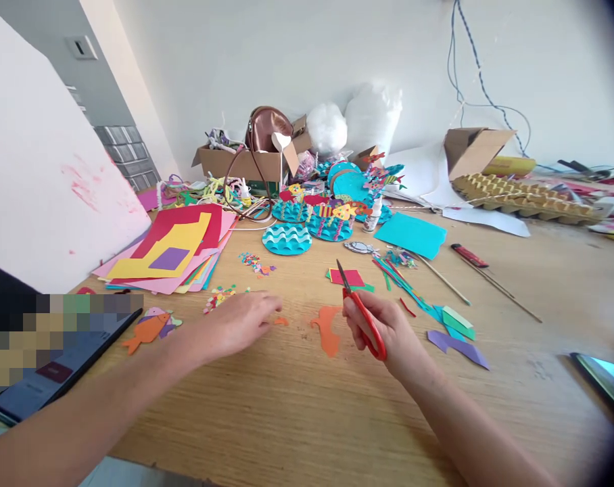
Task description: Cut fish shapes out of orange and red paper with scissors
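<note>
My right hand (388,331) grips red-handled scissors (360,308), blades pointing up and away and closed. Just left of it an orange paper cut-out (328,329) lies flat on the wooden table (297,406). My left hand (241,321) reaches across the table, palm down, fingertips close to a small orange paper scrap (281,321); it holds nothing that I can see. An orange and purple paper fish (149,328) lies further left.
A stack of coloured paper sheets (178,253) lies at left, teal wave discs and paper fish (307,226) behind. A tablet (58,372) at front left, a phone (606,379) at right. Cardboard boxes (246,162), egg trays (520,196), wooden sticks (494,284), purple scraps (459,345).
</note>
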{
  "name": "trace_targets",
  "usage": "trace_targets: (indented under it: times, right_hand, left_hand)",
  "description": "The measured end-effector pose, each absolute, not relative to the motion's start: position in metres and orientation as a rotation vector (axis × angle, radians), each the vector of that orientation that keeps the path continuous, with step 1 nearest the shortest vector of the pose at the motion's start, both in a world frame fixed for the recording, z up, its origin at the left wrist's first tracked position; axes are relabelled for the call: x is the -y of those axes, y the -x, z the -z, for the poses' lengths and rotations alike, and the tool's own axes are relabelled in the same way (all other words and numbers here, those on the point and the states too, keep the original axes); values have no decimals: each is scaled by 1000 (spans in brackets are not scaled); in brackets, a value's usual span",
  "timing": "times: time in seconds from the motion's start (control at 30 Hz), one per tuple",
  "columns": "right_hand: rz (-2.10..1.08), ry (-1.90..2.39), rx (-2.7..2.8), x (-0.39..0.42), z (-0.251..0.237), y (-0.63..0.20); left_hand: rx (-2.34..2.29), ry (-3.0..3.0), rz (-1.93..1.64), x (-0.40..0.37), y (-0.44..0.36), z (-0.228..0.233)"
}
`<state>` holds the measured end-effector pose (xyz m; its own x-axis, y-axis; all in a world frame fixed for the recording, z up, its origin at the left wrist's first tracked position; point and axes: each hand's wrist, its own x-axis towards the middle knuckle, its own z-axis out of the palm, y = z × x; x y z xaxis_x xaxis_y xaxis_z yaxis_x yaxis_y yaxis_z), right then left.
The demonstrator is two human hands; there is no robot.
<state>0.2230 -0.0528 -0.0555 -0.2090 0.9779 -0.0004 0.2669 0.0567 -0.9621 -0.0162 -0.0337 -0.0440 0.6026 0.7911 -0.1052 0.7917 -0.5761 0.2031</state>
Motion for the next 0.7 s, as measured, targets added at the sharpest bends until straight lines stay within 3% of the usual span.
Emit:
trace_targets:
  times: [0.27, 0.7]
  right_hand:
    - [-1229, 1238, 1448, 50, 53, -223]
    - [-1078, 1251, 1632, 50, 52, -227]
  left_hand:
    - [-1225, -2659, 63, 8, -3, 66]
    - [-1167, -2545, 44, 2, -17, 54]
